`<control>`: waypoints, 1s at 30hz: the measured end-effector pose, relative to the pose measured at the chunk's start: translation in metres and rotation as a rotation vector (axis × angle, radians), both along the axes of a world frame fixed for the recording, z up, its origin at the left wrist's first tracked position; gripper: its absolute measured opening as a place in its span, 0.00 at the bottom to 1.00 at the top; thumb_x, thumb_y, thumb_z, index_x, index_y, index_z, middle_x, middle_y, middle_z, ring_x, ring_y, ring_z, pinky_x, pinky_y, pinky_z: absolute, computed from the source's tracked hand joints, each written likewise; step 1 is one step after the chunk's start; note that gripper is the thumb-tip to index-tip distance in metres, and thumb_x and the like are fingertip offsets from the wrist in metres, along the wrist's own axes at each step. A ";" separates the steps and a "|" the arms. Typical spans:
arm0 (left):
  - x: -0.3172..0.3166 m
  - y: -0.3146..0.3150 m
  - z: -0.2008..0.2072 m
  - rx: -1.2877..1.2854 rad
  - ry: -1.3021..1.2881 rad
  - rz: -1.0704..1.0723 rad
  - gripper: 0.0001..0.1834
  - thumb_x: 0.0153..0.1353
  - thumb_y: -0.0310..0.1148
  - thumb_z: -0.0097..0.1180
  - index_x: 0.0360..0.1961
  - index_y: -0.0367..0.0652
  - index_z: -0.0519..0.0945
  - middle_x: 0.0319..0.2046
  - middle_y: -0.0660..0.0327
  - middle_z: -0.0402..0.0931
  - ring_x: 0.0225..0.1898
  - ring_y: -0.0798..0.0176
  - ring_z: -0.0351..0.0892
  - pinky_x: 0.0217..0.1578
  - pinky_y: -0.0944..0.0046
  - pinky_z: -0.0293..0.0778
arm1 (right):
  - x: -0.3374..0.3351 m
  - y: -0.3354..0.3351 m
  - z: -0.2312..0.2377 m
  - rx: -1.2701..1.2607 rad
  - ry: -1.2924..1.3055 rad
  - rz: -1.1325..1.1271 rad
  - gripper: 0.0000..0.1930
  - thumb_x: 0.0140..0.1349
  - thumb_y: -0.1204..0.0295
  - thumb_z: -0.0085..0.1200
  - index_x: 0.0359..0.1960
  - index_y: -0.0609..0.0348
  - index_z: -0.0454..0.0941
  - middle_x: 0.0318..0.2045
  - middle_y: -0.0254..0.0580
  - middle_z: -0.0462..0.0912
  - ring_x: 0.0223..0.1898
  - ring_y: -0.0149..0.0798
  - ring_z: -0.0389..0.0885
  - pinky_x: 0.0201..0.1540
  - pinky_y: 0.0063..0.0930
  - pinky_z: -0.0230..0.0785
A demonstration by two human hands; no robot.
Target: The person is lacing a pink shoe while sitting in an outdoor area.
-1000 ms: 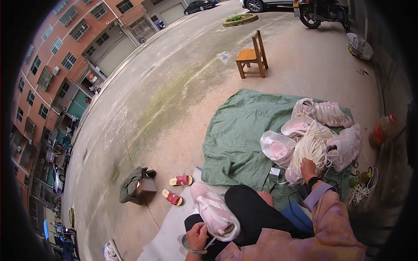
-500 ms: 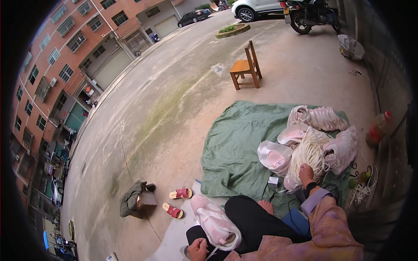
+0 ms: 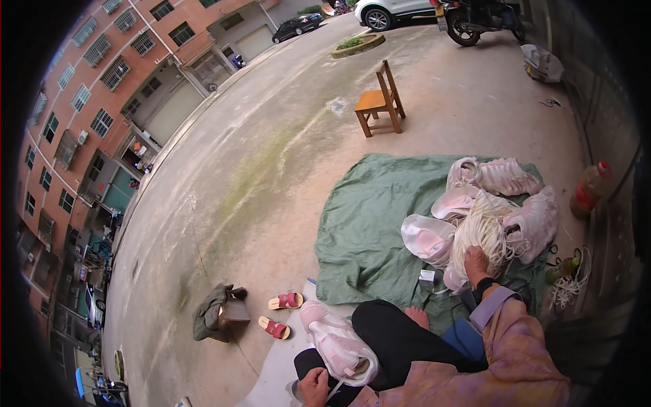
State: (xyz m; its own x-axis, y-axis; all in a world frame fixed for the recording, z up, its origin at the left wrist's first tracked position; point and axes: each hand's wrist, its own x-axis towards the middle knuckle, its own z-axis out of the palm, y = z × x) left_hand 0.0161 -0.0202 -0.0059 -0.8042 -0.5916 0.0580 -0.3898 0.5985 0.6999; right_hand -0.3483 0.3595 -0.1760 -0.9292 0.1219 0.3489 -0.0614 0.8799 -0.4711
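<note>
Right grip [image 3: 477,263]: reaching well out, on the near edge of a big loose bundle of cream-white, cord-like laces [image 3: 479,224], fingers bent downward; pinching a strand or merely resting, cannot tell.
Left grip [image 3: 314,387]: low down beside the black-trousered legs [image 3: 390,332], fingers curled inward, near a chunky pale-pink-and-white sneaker [image 3: 337,342]; perhaps closed on the thin white strand [image 3: 335,389] by the shoe's opening, too small to tell.
Sneaker: lying on the legs, toe pointing away, opening toward the body; cradled there, probably, to stay steady and close.
Pile: further pink-and-white sneakers [image 3: 534,220] crowded around the laces, likely kept within arm's reach of the seated body.
Groundsheet: crumpled green cloth [image 3: 373,230] spread under the pile, presumably to keep grit off pale fabric.
Footwear: red-strapped sandals [image 3: 277,329] off to the left, seemingly shed to leave a bare foot [image 3: 418,316] on the cloth.
</note>
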 end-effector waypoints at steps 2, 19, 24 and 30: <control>-0.004 0.002 0.012 0.301 -0.090 0.046 0.13 0.57 0.40 0.52 0.37 0.43 0.79 0.25 0.58 0.80 0.24 0.59 0.78 0.27 0.66 0.72 | 0.001 -0.017 0.015 -0.100 0.028 0.104 0.05 0.54 0.70 0.46 0.26 0.55 0.73 0.22 0.46 0.75 0.27 0.53 0.74 0.31 0.45 0.64; -0.048 0.047 0.080 1.077 -0.118 -0.573 0.12 0.63 0.34 0.48 0.41 0.37 0.75 0.25 0.73 0.67 0.26 0.80 0.62 0.25 0.79 0.59 | 0.140 -0.157 0.255 -0.403 -0.416 1.500 0.03 0.53 0.72 0.51 0.29 0.55 0.71 0.19 0.46 0.74 0.22 0.50 0.75 0.23 0.36 0.66; -0.005 0.011 0.056 0.712 -0.039 -0.422 0.10 0.62 0.32 0.50 0.35 0.35 0.78 0.24 0.72 0.70 0.26 0.79 0.64 0.27 0.77 0.63 | 0.061 -0.100 0.164 -0.121 -0.241 0.994 0.04 0.51 0.72 0.49 0.25 0.59 0.71 0.18 0.50 0.73 0.23 0.52 0.74 0.26 0.40 0.64; 0.016 -0.007 0.051 0.667 0.031 -0.251 0.07 0.59 0.29 0.53 0.34 0.36 0.78 0.24 0.72 0.71 0.25 0.80 0.64 0.25 0.78 0.62 | -0.004 -0.048 0.065 0.436 -0.282 0.606 0.04 0.49 0.73 0.48 0.26 0.58 0.69 0.26 0.50 0.76 0.32 0.53 0.75 0.35 0.45 0.65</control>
State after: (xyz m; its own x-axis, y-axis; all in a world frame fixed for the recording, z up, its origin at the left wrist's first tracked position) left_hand 0.0318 -0.0267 0.0447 -0.9245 -0.3065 -0.2265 -0.2702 0.1080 0.9567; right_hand -0.3521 0.3120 -0.1108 -0.8504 -0.5260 -0.0089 -0.5179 0.8401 -0.1614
